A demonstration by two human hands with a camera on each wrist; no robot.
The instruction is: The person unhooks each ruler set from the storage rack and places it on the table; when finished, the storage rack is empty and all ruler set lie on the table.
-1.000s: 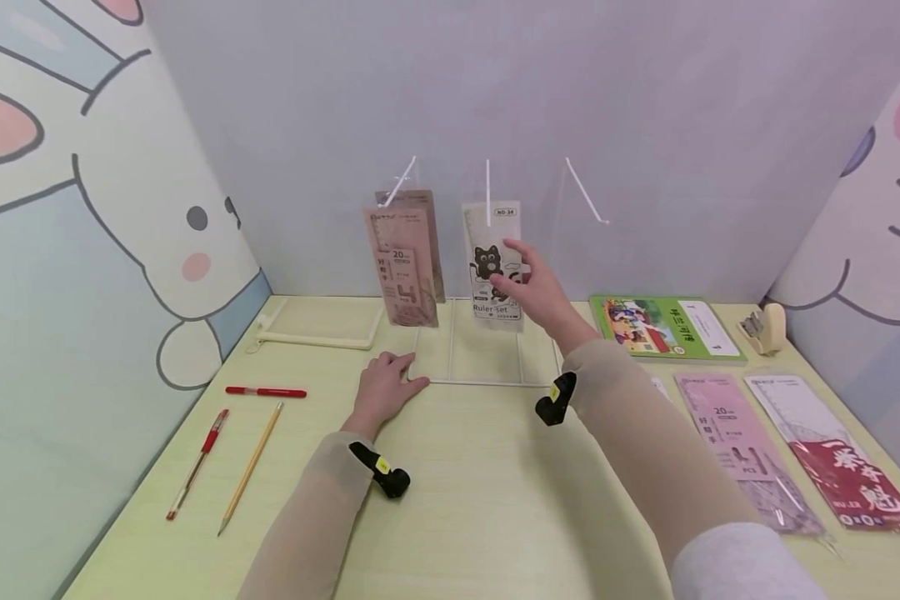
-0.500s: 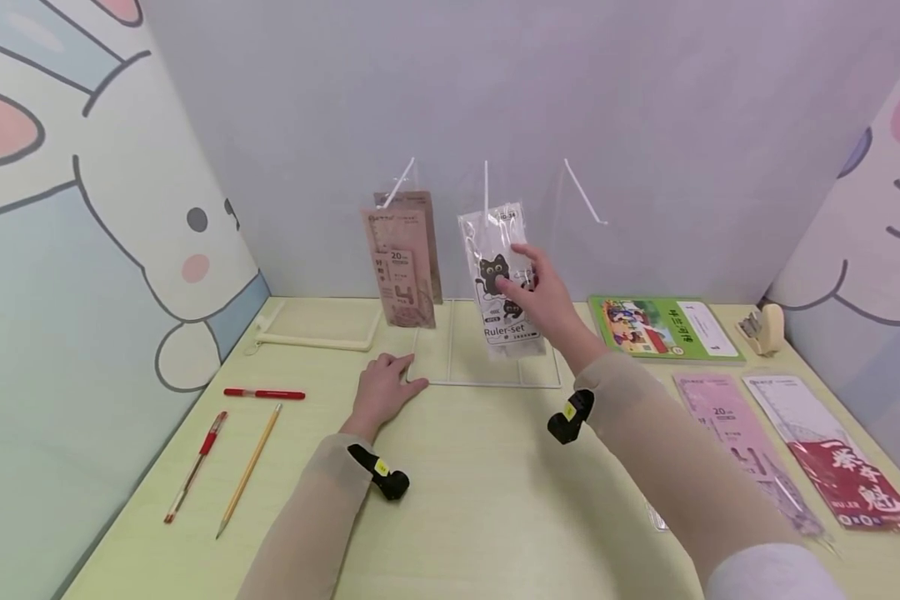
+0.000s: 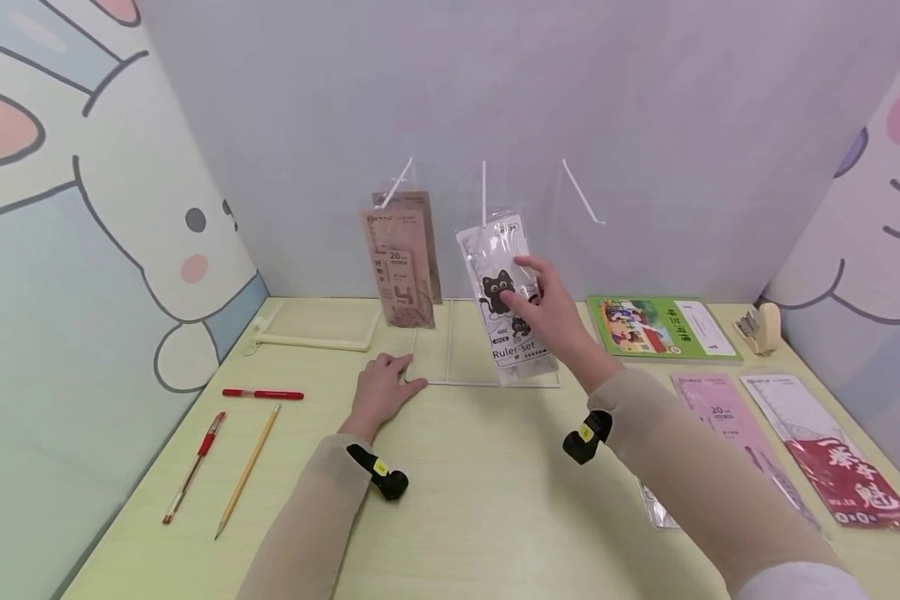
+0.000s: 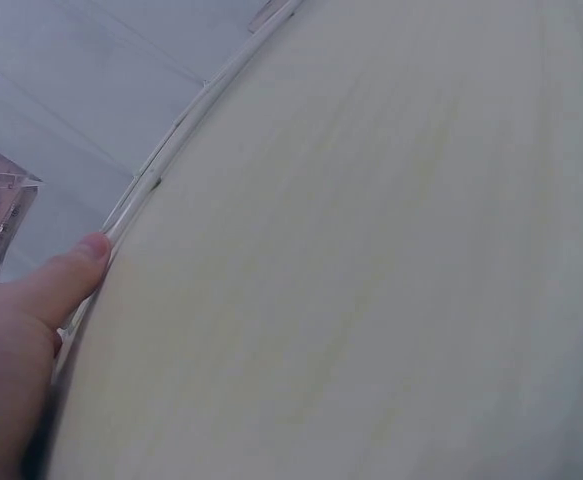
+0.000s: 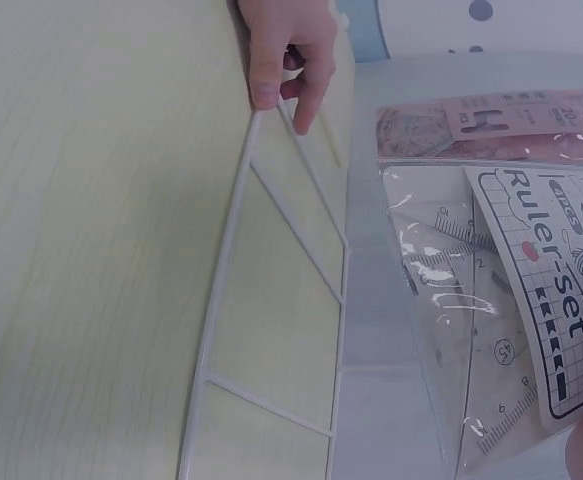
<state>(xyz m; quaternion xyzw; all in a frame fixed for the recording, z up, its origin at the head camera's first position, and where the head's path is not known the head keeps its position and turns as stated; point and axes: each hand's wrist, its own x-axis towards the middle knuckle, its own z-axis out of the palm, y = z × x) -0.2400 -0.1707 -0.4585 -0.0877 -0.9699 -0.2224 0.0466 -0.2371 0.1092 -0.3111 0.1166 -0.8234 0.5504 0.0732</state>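
Observation:
A clear-packed ruler set with black cats on its white card is pinched between the thumb and fingers of my right hand. It tilts in front of the middle white hook; whether its clear top flap is still round the hook, I cannot tell. In the right wrist view, transparent rulers show inside the packet. My left hand holds the front left corner of the white wire rack, thumb against the front bar. Pink and brown ruler packets hang on the left hook.
The right hook bears no packet. On the right lie a green book, a cream stapler-like item, a pink packet and a red-white packet. Red pens, a pencil and a mesh pouch lie left.
My right hand has drawn the cat ruler set down and toward me, and the packet has tilted. The left hand has stayed on the rack corner.

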